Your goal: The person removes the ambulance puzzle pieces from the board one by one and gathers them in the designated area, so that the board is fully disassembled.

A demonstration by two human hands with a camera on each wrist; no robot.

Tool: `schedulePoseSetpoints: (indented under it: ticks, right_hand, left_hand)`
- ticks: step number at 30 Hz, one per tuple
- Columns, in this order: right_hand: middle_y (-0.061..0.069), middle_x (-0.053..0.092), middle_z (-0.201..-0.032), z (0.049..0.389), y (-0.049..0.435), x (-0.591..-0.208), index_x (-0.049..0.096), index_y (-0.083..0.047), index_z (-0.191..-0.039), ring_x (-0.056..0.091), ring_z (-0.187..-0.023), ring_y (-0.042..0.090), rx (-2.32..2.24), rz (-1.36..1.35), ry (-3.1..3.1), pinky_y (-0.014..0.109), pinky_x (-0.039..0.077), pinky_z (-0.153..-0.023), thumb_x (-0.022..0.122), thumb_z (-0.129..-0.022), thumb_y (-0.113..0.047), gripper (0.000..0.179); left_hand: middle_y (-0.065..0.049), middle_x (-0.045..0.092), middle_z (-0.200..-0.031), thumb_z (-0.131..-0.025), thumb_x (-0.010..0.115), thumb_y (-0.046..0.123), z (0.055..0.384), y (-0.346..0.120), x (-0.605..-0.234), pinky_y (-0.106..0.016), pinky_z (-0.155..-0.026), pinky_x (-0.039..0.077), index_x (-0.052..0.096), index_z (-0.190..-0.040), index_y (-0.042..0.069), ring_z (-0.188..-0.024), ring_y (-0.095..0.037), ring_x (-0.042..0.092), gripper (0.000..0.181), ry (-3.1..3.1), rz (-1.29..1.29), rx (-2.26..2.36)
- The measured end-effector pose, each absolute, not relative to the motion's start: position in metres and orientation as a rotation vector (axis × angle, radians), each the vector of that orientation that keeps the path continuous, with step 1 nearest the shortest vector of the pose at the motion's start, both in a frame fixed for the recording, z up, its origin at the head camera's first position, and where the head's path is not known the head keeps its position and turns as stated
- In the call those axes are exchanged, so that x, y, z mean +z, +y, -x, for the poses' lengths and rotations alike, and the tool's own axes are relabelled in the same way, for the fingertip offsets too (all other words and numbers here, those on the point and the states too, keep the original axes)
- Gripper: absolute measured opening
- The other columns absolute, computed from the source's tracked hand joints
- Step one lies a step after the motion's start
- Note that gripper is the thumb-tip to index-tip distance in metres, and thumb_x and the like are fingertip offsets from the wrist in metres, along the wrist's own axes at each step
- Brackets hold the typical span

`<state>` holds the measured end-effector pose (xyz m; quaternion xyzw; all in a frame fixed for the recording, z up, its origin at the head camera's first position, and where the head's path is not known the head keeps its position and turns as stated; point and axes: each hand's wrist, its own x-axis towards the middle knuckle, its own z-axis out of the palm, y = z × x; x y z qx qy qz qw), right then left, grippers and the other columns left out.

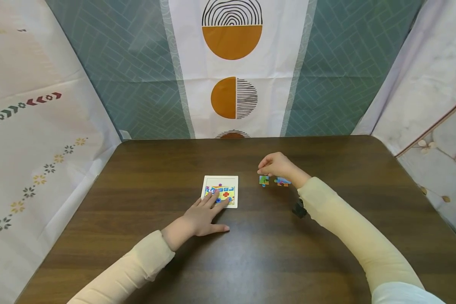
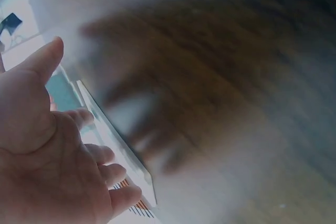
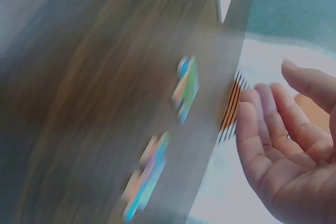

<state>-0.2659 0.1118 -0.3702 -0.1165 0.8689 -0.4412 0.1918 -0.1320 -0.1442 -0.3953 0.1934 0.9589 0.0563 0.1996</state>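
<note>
A small white puzzle tray lies on the table, its lower part filled with yellow, blue and red picture pieces. My left hand rests on it with straight, spread fingers over the pieces; the thumb reaches past the tray's near side. In the left wrist view its fingers lie along the tray edge. To the right of the tray lie a green puzzle piece and a blue-and-pink puzzle piece. My right hand hovers just above the green piece, fingers loosely bent; the right wrist view shows nothing between thumb and fingers.
The brown wooden table reaches back to a patterned cloth hanging behind it. More cloth hangs on the left and right sides. A black wrist camera sits under the right sleeve.
</note>
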Motion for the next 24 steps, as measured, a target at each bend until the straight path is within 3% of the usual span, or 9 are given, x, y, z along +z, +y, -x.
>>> schedulePoseSetpoints:
  ticks: [7,16,24]
  right_hand:
    - [0.013,0.068,-0.097,0.265,0.076,-0.375,0.066,0.004,-0.105,0.062,-0.082,0.026,-1.133,0.444,2.393,0.038,0.054,-0.076,0.070,-0.085,-0.010,0.025]
    - [0.011,0.069,-0.087,0.262,0.045,-0.385,0.068,0.005,-0.100,0.057,-0.068,0.016,-1.068,0.564,2.415,0.030,0.052,-0.068,0.070,-0.083,-0.006,0.021]
    - [0.005,0.066,-0.084,0.258,0.028,-0.392,0.069,-0.001,-0.091,0.055,-0.066,0.011,-0.902,0.595,2.506,0.022,0.048,-0.062,0.071,-0.084,-0.014,0.015]
  left_hand:
    - [-0.011,0.007,-0.160,-0.089,0.051,0.062,0.134,-0.149,-0.400,-0.048,-0.117,0.015,0.021,-0.153,0.026,-0.147,-0.030,0.008,0.079,2.685,-0.543,0.199]
    - [-0.010,0.003,-0.161,-0.088,0.051,0.063,0.139,-0.151,-0.404,-0.047,-0.118,0.014,0.021,-0.152,0.029,-0.148,-0.028,0.005,0.079,2.662,-0.557,0.208]
    - [-0.012,0.008,-0.160,-0.087,0.054,0.062,0.139,-0.150,-0.403,-0.047,-0.117,0.017,0.023,-0.152,0.027,-0.147,-0.030,0.010,0.080,2.680,-0.576,0.156]
